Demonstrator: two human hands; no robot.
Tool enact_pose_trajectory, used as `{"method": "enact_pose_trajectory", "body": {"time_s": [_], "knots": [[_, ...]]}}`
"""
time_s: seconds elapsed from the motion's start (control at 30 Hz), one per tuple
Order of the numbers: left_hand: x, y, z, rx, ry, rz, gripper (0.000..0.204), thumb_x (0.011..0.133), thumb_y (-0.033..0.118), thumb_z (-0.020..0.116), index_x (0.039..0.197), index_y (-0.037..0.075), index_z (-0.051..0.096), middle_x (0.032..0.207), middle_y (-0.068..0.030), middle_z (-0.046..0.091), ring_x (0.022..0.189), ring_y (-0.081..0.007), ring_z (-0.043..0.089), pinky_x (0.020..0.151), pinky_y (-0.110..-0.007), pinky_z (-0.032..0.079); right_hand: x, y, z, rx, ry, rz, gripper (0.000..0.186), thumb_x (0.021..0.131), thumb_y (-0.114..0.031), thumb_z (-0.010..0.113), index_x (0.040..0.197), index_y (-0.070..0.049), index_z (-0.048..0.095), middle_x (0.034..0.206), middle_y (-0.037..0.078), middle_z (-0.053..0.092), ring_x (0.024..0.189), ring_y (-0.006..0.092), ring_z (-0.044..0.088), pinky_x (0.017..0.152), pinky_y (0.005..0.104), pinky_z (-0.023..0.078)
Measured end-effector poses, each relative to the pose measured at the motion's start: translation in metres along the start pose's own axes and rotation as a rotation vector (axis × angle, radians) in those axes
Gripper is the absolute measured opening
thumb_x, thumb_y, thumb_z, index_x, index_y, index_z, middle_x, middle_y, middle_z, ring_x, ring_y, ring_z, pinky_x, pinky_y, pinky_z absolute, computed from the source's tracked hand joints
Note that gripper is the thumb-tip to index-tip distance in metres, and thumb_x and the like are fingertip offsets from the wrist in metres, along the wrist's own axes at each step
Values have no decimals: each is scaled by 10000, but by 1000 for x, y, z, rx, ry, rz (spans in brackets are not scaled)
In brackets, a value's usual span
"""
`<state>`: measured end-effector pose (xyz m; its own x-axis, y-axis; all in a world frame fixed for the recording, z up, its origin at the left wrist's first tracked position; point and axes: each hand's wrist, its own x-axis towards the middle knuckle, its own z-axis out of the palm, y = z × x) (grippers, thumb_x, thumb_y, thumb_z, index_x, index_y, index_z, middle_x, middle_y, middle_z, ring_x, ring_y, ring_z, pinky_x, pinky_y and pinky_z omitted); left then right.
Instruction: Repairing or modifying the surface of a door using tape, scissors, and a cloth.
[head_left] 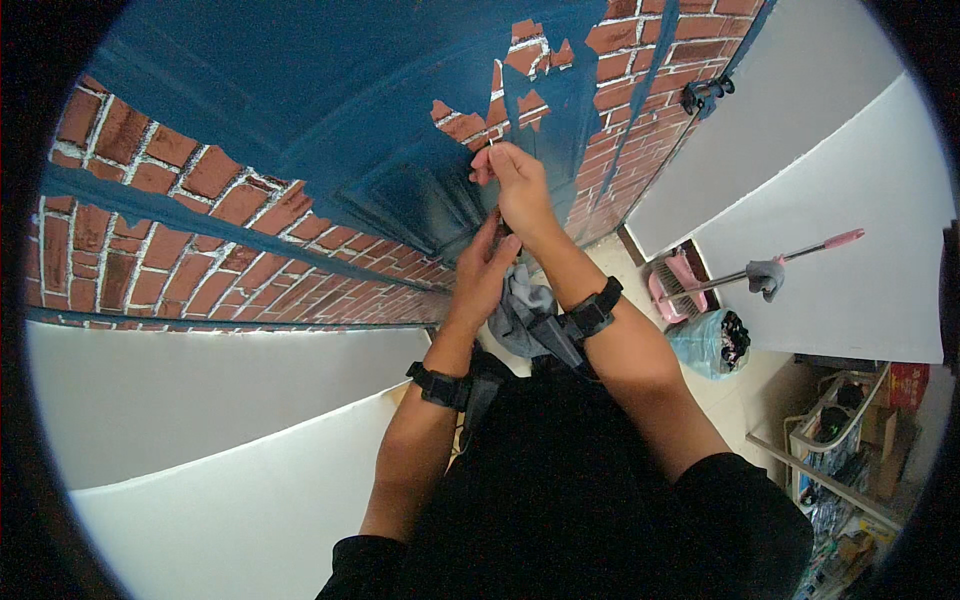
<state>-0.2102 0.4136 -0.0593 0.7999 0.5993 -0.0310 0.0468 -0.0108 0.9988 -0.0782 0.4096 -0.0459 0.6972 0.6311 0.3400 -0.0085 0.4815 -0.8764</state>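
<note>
A blue panelled door (pixel 390 140) fills the space before me, with torn patches of brick-patterned film (pixel 465 127) on it. My right hand (pixel 520 185) is closed in a pinch near the lower edge of one patch. A thin whitish sliver (pixel 491 143) shows at its fingertips. Just below, my left hand (pixel 485 270) is held close to the door, thumb and fingers curled about a small dark reddish thing (pixel 503 234) that I cannot make out. Under the hands is a grey cloth (pixel 520 308), partly hidden by my right forearm's strap.
Larger brick-patterned areas (pixel 235 200) run along both sides of the door. White walls (pixel 220 460) flank it. At right are a pink dustpan (pixel 668 283), a pink-handled pole (pixel 800 252) with a grey cloth, a bagged bin (pixel 705 345) and a crowded rack (pixel 835 440).
</note>
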Motion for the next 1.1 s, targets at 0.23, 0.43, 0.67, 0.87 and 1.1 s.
{"method": "enact_pose_trajectory", "body": {"time_s": [0.23, 0.43, 0.67, 0.87, 1.1], "knots": [[-2, 4, 0, -68, 13, -34, 602, 986, 217, 609, 1506, 10, 385, 1328, -85, 556, 1105, -129, 538, 916, -261, 450, -2, -6, 2, -3, -10, 78, 341, 1062, -234, 449, 912, 11, 633, 783, 40, 592, 777, 139, 562, 770, 284, 461], [-2, 7, -1, -81, 13, -69, 598, 986, 185, 601, 1509, 4, 374, 1317, -81, 561, 1092, -126, 543, 911, -259, 452, -2, -6, 5, -20, 11, 56, 298, 1043, -195, 458, 901, -1, 633, 752, 40, 597, 723, 126, 553, 689, 281, 442], [-3, 16, -1, -58, -15, -122, 596, 986, 189, 603, 1503, -3, 379, 1286, -81, 581, 1072, -121, 559, 913, -263, 460, -3, -10, 3, -89, 32, 63, 306, 1037, -194, 468, 880, 4, 641, 734, 43, 609, 705, 135, 571, 673, 285, 456], [-5, -1, -1, -39, -13, -75, 594, 981, 213, 616, 1490, 2, 396, 1263, -95, 597, 1009, -142, 585, 883, -274, 470, -6, -9, 4, -56, 2, 67, 313, 1034, -209, 483, 881, 9, 648, 730, 42, 615, 697, 137, 580, 660, 281, 458], [-11, -12, -8, 53, 124, 65, 646, 915, 253, 697, 1456, 21, 429, 1207, -121, 605, 1016, -175, 581, 876, -314, 478, 3, -22, 11, -121, 259, -18, 312, 983, -249, 633, 779, -14, 621, 683, 21, 615, 606, 94, 567, 562, 250, 449]]}}
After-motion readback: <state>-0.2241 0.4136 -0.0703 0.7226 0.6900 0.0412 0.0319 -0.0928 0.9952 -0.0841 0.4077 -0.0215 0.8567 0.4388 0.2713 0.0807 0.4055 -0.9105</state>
